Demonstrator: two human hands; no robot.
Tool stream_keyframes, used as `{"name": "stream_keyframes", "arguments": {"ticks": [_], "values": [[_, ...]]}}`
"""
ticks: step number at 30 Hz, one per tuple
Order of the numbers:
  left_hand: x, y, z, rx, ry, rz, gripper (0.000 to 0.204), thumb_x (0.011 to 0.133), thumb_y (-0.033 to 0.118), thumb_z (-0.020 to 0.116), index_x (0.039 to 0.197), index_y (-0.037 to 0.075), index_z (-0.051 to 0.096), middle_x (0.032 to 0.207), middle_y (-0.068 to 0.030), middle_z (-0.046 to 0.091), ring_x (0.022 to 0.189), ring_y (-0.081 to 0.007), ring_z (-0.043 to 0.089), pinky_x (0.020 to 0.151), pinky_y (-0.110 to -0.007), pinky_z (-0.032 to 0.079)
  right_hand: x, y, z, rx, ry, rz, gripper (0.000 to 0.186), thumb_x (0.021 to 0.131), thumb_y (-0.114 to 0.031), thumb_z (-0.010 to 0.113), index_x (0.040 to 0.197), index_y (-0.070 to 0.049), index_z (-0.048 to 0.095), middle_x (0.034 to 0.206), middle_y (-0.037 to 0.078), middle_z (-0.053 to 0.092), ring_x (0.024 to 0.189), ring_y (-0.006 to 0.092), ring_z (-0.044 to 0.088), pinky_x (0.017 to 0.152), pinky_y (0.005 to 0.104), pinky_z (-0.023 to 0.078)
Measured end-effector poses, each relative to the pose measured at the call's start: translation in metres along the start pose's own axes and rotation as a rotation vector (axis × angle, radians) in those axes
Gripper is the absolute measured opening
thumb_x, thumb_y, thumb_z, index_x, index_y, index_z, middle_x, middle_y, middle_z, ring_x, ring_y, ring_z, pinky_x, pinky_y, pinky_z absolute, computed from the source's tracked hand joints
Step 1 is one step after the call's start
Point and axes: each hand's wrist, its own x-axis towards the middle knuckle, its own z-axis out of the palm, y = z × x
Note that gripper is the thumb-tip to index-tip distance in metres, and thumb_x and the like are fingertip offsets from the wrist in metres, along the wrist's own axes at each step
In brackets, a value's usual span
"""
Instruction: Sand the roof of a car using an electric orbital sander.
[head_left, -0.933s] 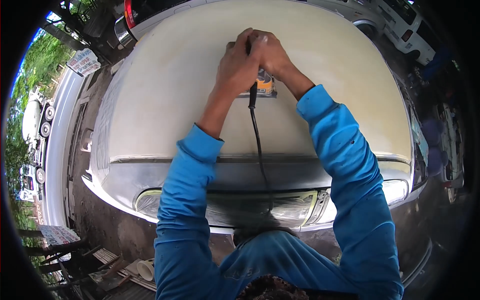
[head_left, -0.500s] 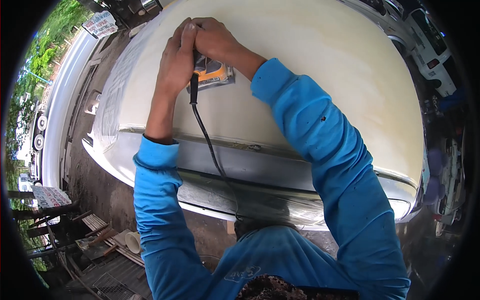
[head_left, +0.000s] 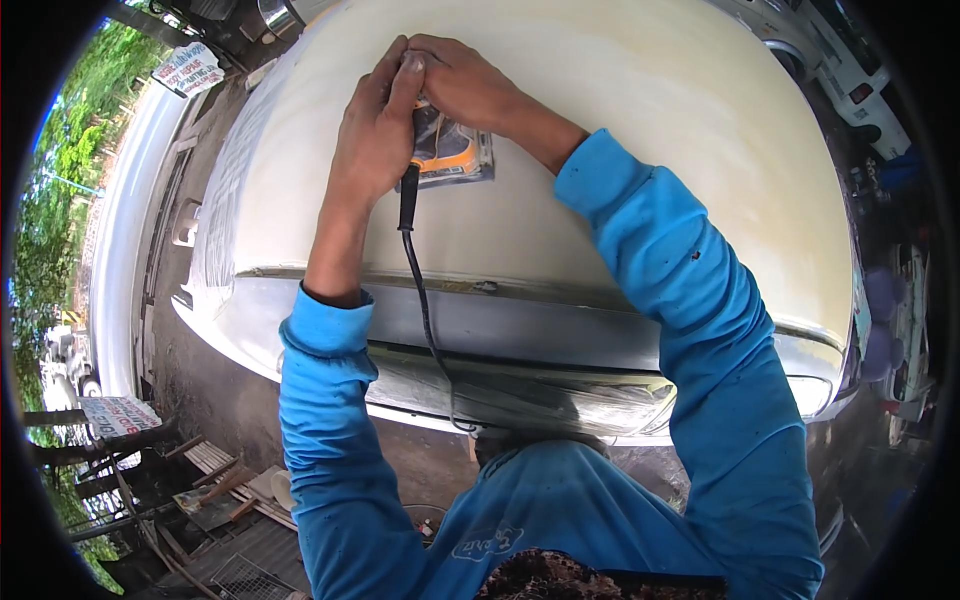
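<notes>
My left hand (head_left: 375,140) and my right hand (head_left: 460,85) are together at the top of an orange-and-black electric sander (head_left: 445,150), both closed on it, their fingers overlapping and hiding its grip. The sander lies flat on a broad cream-coloured vehicle panel (head_left: 640,110), left of its middle. A black cord (head_left: 420,290) runs from the sander down over a grey lower strip (head_left: 520,315) toward my body. Below that strip, crinkled clear plastic with masking tape (head_left: 520,390) covers part of the vehicle, and more wrapping (head_left: 215,230) lines the panel's left edge.
Signboards (head_left: 120,415) and a long silvery body (head_left: 125,240) stand at the left, with greenery beyond. Planks and scrap (head_left: 225,485) lie on the dirt ground at lower left. A white vehicle (head_left: 860,85) and purple objects (head_left: 880,320) are at the right.
Both hands and the sander moved left across the panel from its middle, then shifted slightly right in the view over the last half second. The surroundings shifted a little as the camera moved.
</notes>
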Motion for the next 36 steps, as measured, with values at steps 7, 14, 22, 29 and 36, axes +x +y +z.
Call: {"name": "stream_keyframes", "arguments": {"ticks": [7,14,22,29,36], "values": [[-0.006,0.025,0.036,-0.053,-0.081,0.052,0.067,0.102,0.052,0.045,0.150,0.005,0.048,0.138,-0.0287,0.056,0.132,-0.0402,0.054,0.110,-0.040,0.041,-0.032,0.010,-0.038,0.017,0.033,0.094,0.028,0.099,-0.019,0.042,0.113,0.000,0.058,0.117,0.019,0.063,0.109,0.0398,0.058,0.095,0.0454,0.047],[-0.011,0.061,0.083,-0.021,-0.151,0.118,0.064,0.102,0.049,0.045,0.150,0.006,0.049,0.133,-0.0285,0.058,0.127,-0.0406,0.057,0.107,-0.041,0.044,-0.073,0.013,-0.095,0.056,0.105,0.218,0.031,0.100,-0.023,0.041,0.113,-0.003,0.060,0.103,0.016,0.066,0.094,0.0301,0.060,0.090,0.0397,0.047],[-0.015,0.053,0.068,-0.006,-0.142,0.178,0.063,0.102,0.047,0.047,0.149,0.005,0.049,0.137,-0.0281,0.057,0.127,-0.0404,0.057,0.108,-0.041,0.043,-0.069,0.000,-0.081,0.014,0.055,0.168,0.030,0.096,-0.015,0.043,0.113,0.000,0.062,0.121,0.019,0.062,0.115,0.0411,0.058,0.100,0.0469,0.048],[-0.017,0.014,0.010,-0.053,-0.106,0.068,0.062,0.102,0.044,0.049,0.150,0.005,0.048,0.143,-0.0268,0.055,0.135,-0.0381,0.052,0.112,-0.038,0.039,-0.031,-0.008,-0.017,0.063,0.036,0.115,0.030,0.097,-0.016,0.042,0.113,0.001,0.061,0.118,0.019,0.064,0.109,0.0411,0.060,0.097,0.0454,0.047],[-0.029,-0.010,-0.047,-0.084,-0.024,0.037,0.061,0.103,0.040,0.051,0.150,0.000,0.046,0.139,-0.0242,0.060,0.131,-0.0294,0.056,0.111,-0.032,0.039,0.001,-0.020,0.052,-0.072,0.021,-0.104,0.028,0.098,-0.016,0.042,0.112,0.000,0.061,0.117,0.021,0.063,0.109,0.0431,0.059,0.096,0.0475,0.048]]}}
